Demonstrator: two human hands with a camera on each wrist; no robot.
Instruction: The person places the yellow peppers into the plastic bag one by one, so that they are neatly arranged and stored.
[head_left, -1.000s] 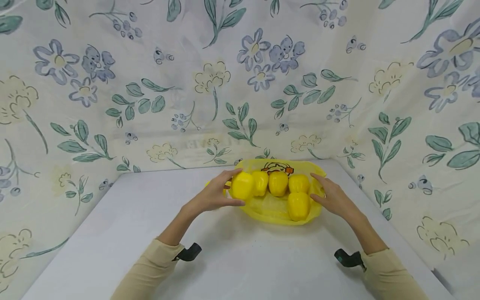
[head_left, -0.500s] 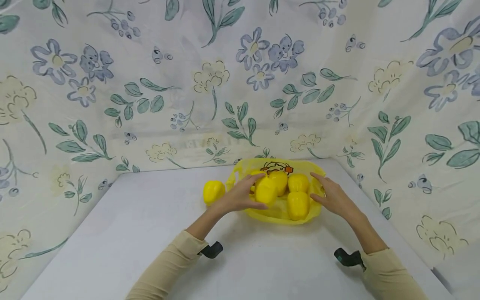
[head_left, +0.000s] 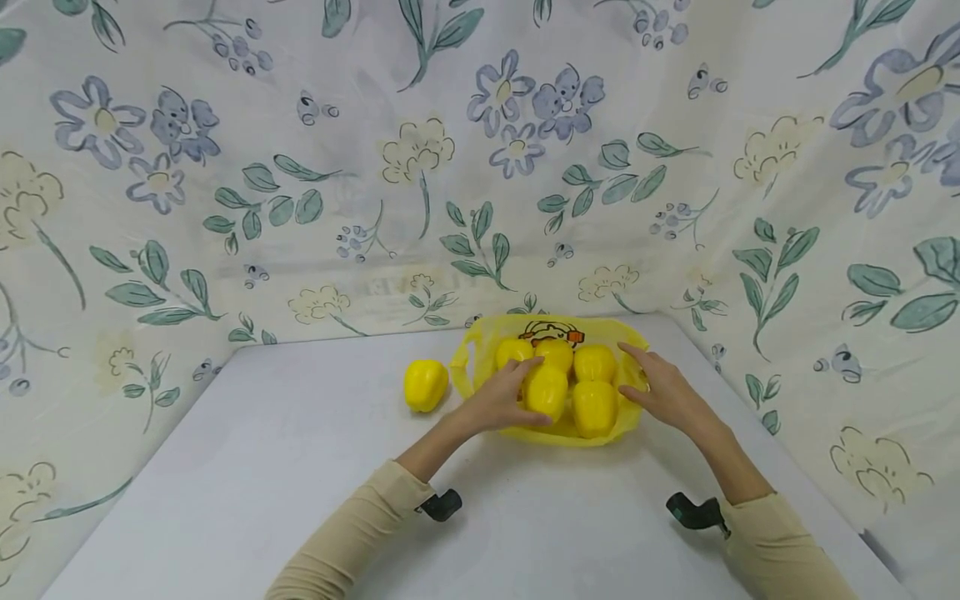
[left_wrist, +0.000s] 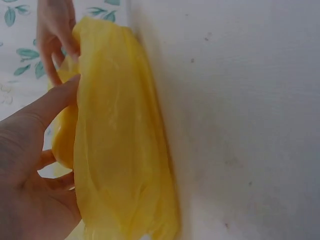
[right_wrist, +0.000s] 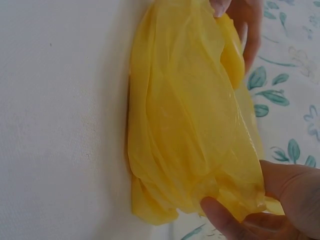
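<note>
A thin yellow plastic bag (head_left: 525, 435) with a cartoon print lies on the table, its mouth spread toward me. Several yellow bell peppers (head_left: 595, 408) sit inside it. My left hand (head_left: 506, 400) reaches into the mouth and holds one yellow bell pepper (head_left: 546, 393) between thumb and fingers, beside the others. In the left wrist view the bag's wall hides part of this pepper (left_wrist: 64, 137). At the right rim, my right hand (head_left: 667, 397) holds the bag's edge, the thumb on the outside in the right wrist view.
Another yellow bell pepper (head_left: 426, 385) stands on the white table (head_left: 300, 433), left of the bag. A floral curtain (head_left: 337, 167) hangs behind and along the right side. Black wrist cameras (head_left: 696, 511) stick out from both sleeves.
My left hand has carried a yellow bell pepper rightward from the bag's left side into its middle. The pepper on the table is now uncovered. My right hand stays at the rim.
</note>
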